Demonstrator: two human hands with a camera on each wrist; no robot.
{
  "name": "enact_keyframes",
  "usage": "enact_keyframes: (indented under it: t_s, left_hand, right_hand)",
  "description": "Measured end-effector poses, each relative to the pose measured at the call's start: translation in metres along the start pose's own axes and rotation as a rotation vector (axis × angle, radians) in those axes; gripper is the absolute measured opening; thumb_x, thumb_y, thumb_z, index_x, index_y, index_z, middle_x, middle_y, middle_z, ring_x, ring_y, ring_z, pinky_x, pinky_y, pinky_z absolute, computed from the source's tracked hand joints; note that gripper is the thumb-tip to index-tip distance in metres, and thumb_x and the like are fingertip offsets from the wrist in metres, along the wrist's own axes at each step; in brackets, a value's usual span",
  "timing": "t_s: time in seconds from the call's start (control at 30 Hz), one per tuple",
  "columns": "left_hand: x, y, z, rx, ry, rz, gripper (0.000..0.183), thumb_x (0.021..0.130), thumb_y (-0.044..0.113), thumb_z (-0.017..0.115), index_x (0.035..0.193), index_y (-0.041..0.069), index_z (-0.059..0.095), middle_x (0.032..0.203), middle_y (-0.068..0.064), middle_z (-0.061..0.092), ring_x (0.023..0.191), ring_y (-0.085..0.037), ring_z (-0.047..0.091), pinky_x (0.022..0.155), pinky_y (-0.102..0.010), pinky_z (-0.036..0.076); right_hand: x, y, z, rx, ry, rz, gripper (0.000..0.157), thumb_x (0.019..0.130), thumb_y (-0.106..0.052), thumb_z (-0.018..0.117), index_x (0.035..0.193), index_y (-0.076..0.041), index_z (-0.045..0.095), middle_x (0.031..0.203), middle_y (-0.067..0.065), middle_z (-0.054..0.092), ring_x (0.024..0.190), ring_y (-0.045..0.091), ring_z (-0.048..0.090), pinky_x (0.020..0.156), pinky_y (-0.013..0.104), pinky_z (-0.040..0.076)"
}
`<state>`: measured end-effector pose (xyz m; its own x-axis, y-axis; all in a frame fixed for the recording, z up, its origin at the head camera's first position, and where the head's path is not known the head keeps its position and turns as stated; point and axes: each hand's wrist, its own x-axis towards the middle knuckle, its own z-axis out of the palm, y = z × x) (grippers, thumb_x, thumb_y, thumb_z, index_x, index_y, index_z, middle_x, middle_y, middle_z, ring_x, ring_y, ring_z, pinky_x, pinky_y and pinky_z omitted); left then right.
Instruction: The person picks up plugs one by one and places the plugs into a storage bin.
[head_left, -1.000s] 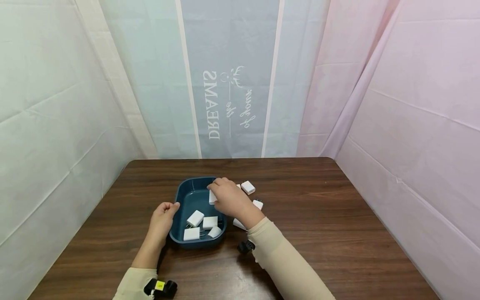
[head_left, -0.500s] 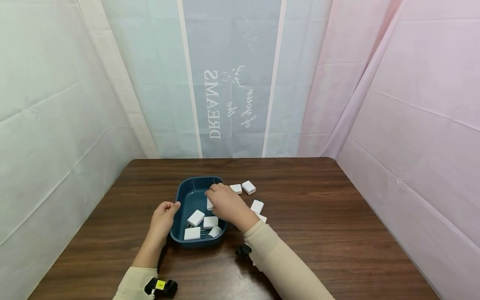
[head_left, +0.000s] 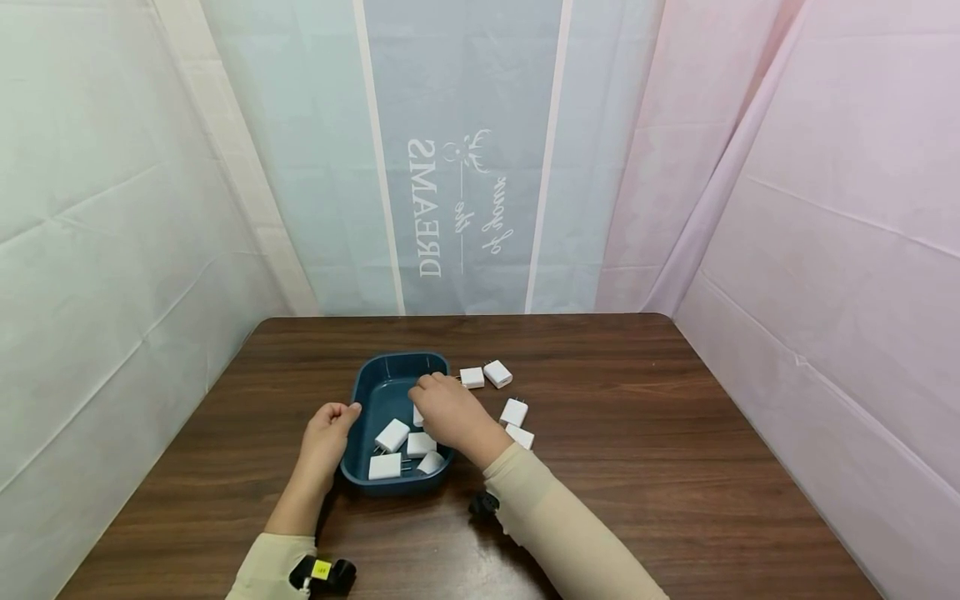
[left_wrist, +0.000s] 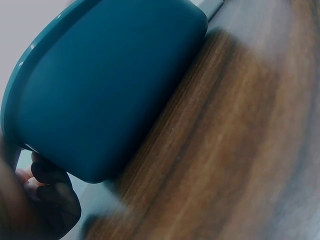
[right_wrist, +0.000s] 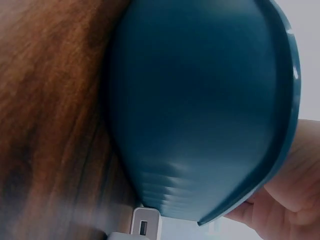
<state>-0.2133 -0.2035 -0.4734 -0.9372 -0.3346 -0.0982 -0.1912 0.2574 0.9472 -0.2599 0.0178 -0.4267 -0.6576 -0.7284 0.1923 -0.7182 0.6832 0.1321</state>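
Observation:
A dark teal plastic basin (head_left: 393, 488) stands on the table with several white charger plugs (head_left: 392, 436) inside, gathered at its near end. At its left rim my left hand (head_left: 325, 433) pinches the edge between thumb and curled fingers; those fingers (left_wrist: 55, 200) show below the basin wall (left_wrist: 110, 90) in the left wrist view. Reaching over the right rim, my right hand (head_left: 453, 412) holds another white charger plug (head_left: 417, 416) low inside the basin, mostly covered by the fingers. From the right wrist, the basin's outer wall (right_wrist: 200, 110) hides that plug and the fingertips.
To the right of the basin, two charger plugs (head_left: 472, 378) lie side by side toward the back. Two more plugs (head_left: 514, 412) lie nearer, close to my right forearm. The brown wooden table (head_left: 637, 467) ends at a curtain (head_left: 480, 167) behind.
My right hand has moved slightly nearer and lower into the basin with its charger plug, uncovering plugs on the table. My left hand has stayed on the rim.

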Motion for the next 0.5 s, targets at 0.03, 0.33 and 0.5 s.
enact_keyframes:
  t_s: [0.03, 0.33, 0.5]
  left_hand:
    - [0.0001, 0.0001, -0.0002, 0.0, -0.001, -0.001, 0.035, 0.105, 0.037, 0.056, 0.104, 0.002, 0.052, 0.086, -0.004, 0.045, 0.084, -0.022, 0.046, 0.071, -0.032, 0.037]
    - [-0.0005, 0.0005, -0.0003, -0.005, -0.004, -0.003, 0.035, 0.105, 0.037, 0.056, 0.104, 0.003, 0.053, 0.085, -0.004, 0.045, 0.084, -0.022, 0.046, 0.071, -0.032, 0.038]
    - [-0.0011, 0.0004, -0.0005, -0.013, 0.001, 0.006, 0.035, 0.105, 0.036, 0.057, 0.104, 0.002, 0.053, 0.084, -0.003, 0.045, 0.083, -0.021, 0.046, 0.07, -0.031, 0.038]
  right_hand:
    - [0.0004, -0.0004, 0.0011, -0.006, -0.003, -0.001, 0.028, 0.097, -0.013, 0.067, 0.125, -0.013, 0.069, 0.121, 0.003, 0.066, 0.11, 0.019, 0.06, 0.098, 0.034, 0.051]
    - [0.0025, -0.003, 0.0086, -0.021, -0.016, -0.007, 0.026, 0.098, -0.014, 0.066, 0.124, -0.012, 0.07, 0.117, 0.003, 0.068, 0.108, 0.018, 0.062, 0.097, 0.032, 0.051]
    - [0.0034, -0.0035, 0.0107, -0.015, -0.032, -0.003, 0.027, 0.098, -0.015, 0.066, 0.125, -0.012, 0.069, 0.118, 0.003, 0.068, 0.109, 0.018, 0.062, 0.098, 0.033, 0.051]
